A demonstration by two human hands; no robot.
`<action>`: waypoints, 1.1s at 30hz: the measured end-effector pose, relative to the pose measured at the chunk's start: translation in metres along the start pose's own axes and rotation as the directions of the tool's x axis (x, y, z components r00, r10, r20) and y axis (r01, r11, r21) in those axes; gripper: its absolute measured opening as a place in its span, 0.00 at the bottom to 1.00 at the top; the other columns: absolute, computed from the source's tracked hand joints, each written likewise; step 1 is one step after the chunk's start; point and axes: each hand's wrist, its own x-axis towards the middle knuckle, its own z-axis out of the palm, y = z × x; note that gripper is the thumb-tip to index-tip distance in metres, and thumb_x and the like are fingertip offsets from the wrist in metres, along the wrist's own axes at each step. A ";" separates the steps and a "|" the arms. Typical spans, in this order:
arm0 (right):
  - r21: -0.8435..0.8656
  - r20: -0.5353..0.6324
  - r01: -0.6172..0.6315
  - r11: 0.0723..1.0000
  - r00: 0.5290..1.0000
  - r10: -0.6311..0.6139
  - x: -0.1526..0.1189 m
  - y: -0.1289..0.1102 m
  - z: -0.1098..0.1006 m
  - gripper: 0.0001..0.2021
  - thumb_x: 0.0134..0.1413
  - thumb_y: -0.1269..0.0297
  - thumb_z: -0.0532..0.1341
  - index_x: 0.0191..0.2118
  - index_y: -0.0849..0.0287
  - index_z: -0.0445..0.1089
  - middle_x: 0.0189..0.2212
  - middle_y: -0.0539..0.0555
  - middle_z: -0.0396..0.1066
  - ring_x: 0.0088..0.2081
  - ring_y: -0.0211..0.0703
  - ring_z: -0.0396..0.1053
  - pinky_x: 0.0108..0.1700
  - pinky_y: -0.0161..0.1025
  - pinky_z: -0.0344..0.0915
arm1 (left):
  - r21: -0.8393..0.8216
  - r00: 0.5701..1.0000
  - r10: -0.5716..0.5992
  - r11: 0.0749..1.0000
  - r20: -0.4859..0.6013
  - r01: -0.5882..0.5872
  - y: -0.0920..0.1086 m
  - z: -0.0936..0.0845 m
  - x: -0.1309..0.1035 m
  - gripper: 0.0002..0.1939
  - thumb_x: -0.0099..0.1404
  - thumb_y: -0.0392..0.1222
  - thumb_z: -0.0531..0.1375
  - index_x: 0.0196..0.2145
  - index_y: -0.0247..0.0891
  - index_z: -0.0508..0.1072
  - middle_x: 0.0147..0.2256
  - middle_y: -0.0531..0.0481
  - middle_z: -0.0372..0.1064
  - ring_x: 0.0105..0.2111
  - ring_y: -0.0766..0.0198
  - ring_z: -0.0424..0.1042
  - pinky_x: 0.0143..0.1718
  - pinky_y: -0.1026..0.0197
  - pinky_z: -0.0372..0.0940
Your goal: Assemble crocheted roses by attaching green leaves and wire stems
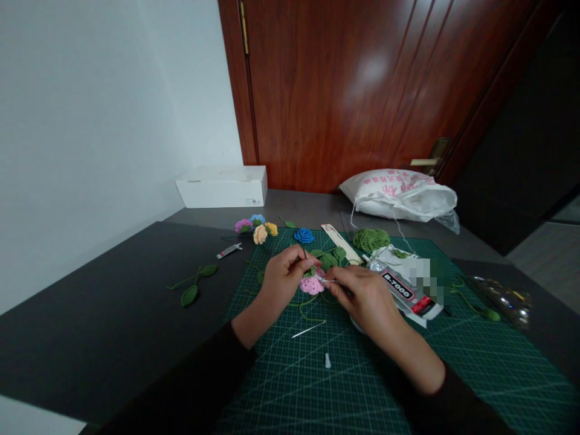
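Observation:
A pink crochet flower (pixel 312 284) is above the green cutting mat, its petals hanging downward. My left hand (pixel 286 269) is closed in a pinch on the green part behind its petals. From the other side, my right hand (pixel 362 296) has its fingers pinched together by the flower, around a thin, pale item whose tip meets the green base; most of it is hidden. Green crochet leaves (pixel 333 258) lie just behind the hands. In front of them are a crochet hook or needle (pixel 309 328) and a small white cap (pixel 327 360).
Several crochet flowers (pixel 260 234), a blue rose (pixel 304 235), a wooden ruler (pixel 341 243) and green yarn (pixel 370 239) lie behind. A B-7000 glue package (pixel 405 290) is at the right, a leaf sprig (pixel 190 295) at the left. A white box (pixel 222 187) and white bag (pixel 399 193) stand at the back.

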 end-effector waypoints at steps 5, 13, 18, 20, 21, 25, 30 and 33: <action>-0.170 -0.005 0.160 0.972 0.987 -0.163 -0.001 0.000 0.000 0.11 0.68 0.68 0.53 0.40 0.59 0.72 0.29 0.54 0.72 0.31 0.45 0.67 0.33 0.40 0.59 | -0.031 0.999 -0.048 0.998 -0.023 0.047 -0.005 -0.002 0.001 0.10 0.64 0.41 0.58 0.25 0.40 0.65 0.33 0.48 0.79 0.34 0.59 0.76 0.36 0.59 0.68; -0.229 0.020 0.284 0.931 0.958 -0.287 -0.003 -0.004 -0.004 0.11 0.67 0.70 0.52 0.40 0.58 0.73 0.27 0.54 0.70 0.32 0.46 0.65 0.33 0.41 0.60 | -0.180 0.988 -0.125 0.978 -0.093 0.107 -0.003 0.001 0.002 0.10 0.62 0.39 0.60 0.24 0.40 0.63 0.30 0.50 0.79 0.32 0.60 0.77 0.34 0.61 0.67; -0.051 -0.101 0.164 0.985 0.980 -0.169 -0.003 -0.002 0.001 0.09 0.68 0.66 0.54 0.38 0.59 0.71 0.29 0.54 0.72 0.32 0.44 0.67 0.35 0.40 0.62 | -0.225 0.982 -0.144 0.968 -0.120 0.115 -0.004 0.002 0.001 0.10 0.61 0.39 0.61 0.25 0.40 0.64 0.30 0.50 0.78 0.32 0.59 0.77 0.34 0.61 0.68; 0.016 -0.161 0.096 0.995 0.983 -0.092 -0.002 0.000 0.004 0.09 0.67 0.65 0.55 0.37 0.59 0.70 0.29 0.54 0.72 0.32 0.43 0.68 0.36 0.39 0.63 | -0.214 0.982 -0.145 0.970 -0.118 0.118 -0.004 0.003 0.001 0.10 0.61 0.39 0.62 0.25 0.40 0.64 0.30 0.50 0.78 0.32 0.60 0.77 0.33 0.61 0.68; 0.019 -0.168 0.080 0.997 0.983 -0.076 -0.002 0.000 0.004 0.09 0.67 0.65 0.55 0.36 0.59 0.70 0.29 0.54 0.72 0.33 0.43 0.68 0.36 0.39 0.63 | -0.204 0.982 -0.146 0.972 -0.118 0.120 -0.003 0.003 0.000 0.10 0.61 0.39 0.62 0.25 0.40 0.64 0.30 0.50 0.78 0.31 0.60 0.77 0.33 0.61 0.68; -0.132 -0.110 0.106 0.986 0.987 -0.121 -0.001 -0.001 0.005 0.11 0.67 0.67 0.53 0.36 0.59 0.72 0.27 0.54 0.71 0.31 0.45 0.66 0.34 0.41 0.62 | -0.155 0.986 -0.137 0.980 -0.095 0.121 0.000 0.004 0.000 0.09 0.61 0.39 0.61 0.25 0.40 0.65 0.30 0.50 0.78 0.32 0.60 0.77 0.32 0.62 0.68; -0.257 -0.019 0.260 0.931 0.962 -0.274 0.000 -0.006 0.000 0.10 0.66 0.72 0.53 0.41 0.60 0.73 0.30 0.55 0.71 0.34 0.47 0.65 0.37 0.43 0.63 | -0.103 0.990 -0.110 0.990 -0.085 0.101 0.001 0.003 -0.001 0.09 0.60 0.39 0.61 0.24 0.40 0.67 0.29 0.50 0.77 0.33 0.59 0.77 0.35 0.60 0.69; -0.278 0.025 0.314 0.908 0.947 -0.320 0.001 -0.010 -0.003 0.09 0.65 0.73 0.54 0.41 0.60 0.72 0.31 0.55 0.72 0.35 0.48 0.65 0.38 0.44 0.64 | -0.110 0.988 -0.114 0.989 -0.104 0.102 -0.003 0.002 0.000 0.08 0.60 0.40 0.61 0.24 0.40 0.67 0.29 0.50 0.77 0.33 0.59 0.77 0.35 0.59 0.69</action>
